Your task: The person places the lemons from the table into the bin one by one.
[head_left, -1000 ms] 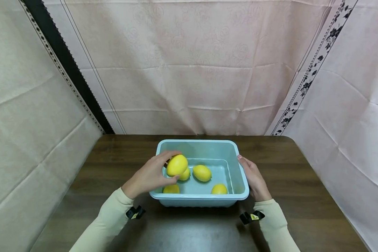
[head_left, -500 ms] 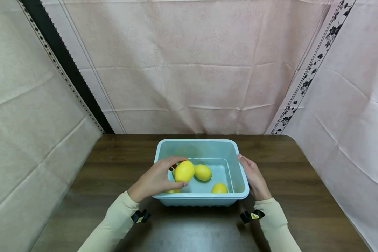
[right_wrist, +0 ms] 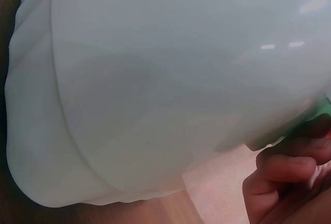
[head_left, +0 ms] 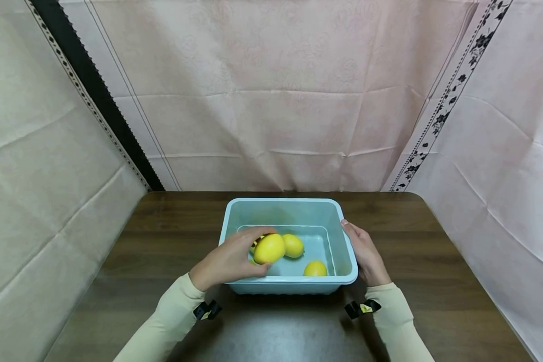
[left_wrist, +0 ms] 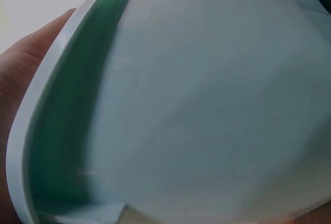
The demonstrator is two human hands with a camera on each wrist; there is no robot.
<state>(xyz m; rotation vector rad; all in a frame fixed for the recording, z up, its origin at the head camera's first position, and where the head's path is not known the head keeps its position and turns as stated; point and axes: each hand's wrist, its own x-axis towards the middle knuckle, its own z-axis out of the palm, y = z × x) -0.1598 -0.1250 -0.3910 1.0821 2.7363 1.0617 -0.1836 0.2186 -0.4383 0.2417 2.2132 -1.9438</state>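
A light blue plastic basin (head_left: 285, 280) stands on the table with several yellow lemons in it. My left hand (head_left: 233, 257) reaches over its left rim and grips a lemon (head_left: 269, 249) between thumb and fingers, low inside the basin. Right beside that one lies another lemon (head_left: 293, 246), and a further lemon (head_left: 315, 269) sits near the front right corner. Slivers of yellow show behind the left fingers. My right hand (head_left: 364, 254) holds the right rim, thumb on top; the right wrist view shows its curled fingers (right_wrist: 287, 169) under the rim. The basin's outer wall (left_wrist: 207, 100) fills the left wrist view.
The dark brown wooden table (head_left: 271, 329) extends around the basin, its far edge just behind it. Pale patterned cloth (head_left: 271, 100) hangs at the back and both sides. Each wrist wears a small black camera (head_left: 207, 309) on a strap.
My left hand has carried its lemon rightward and lower into the basin, close to the middle lemon. It now covers the lemons at the left. My right hand keeps its place on the rim.
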